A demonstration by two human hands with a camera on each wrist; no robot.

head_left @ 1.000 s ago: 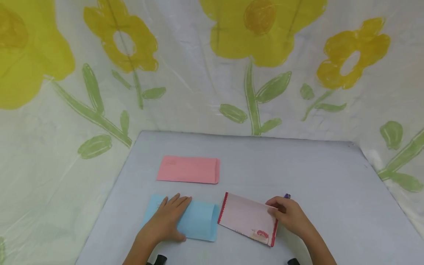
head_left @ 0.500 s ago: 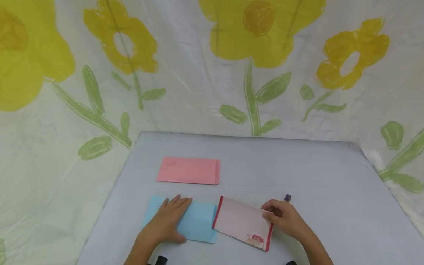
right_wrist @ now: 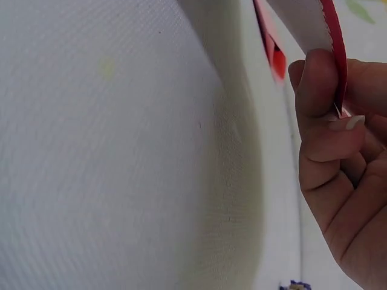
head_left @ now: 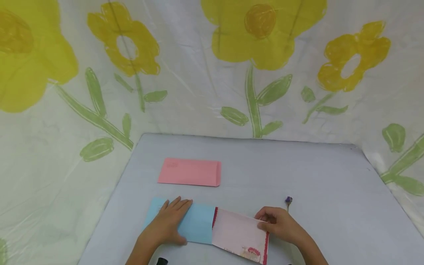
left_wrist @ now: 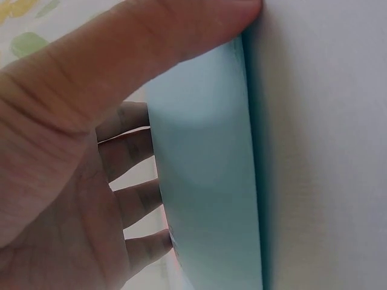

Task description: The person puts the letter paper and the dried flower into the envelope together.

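Note:
A light blue envelope [head_left: 196,222] lies on the table under my left hand [head_left: 167,222], whose fingers are spread across it. In the left wrist view the thumb [left_wrist: 181,33] reaches its near edge and the fingertips reach its far edge. My right hand [head_left: 278,223] pinches the right end of a pale pink card [head_left: 236,232] with red scalloped edges and a small printed picture. The card's left end meets the envelope's right end, where the lower part of its red border is hidden. In the right wrist view the card's red edge [right_wrist: 338,54] sits between thumb and fingers.
A pink envelope [head_left: 189,172] lies farther back on the white table [head_left: 314,173]. Just beyond my right hand shows a small purple flower head on a thin stem [head_left: 288,201]. A white sheet with yellow flowers [head_left: 185,73] hangs behind and beside the table.
My right hand has moved left and nearer with the card, bringing its left end from beside the blue envelope to its right end. The left hand stays in place.

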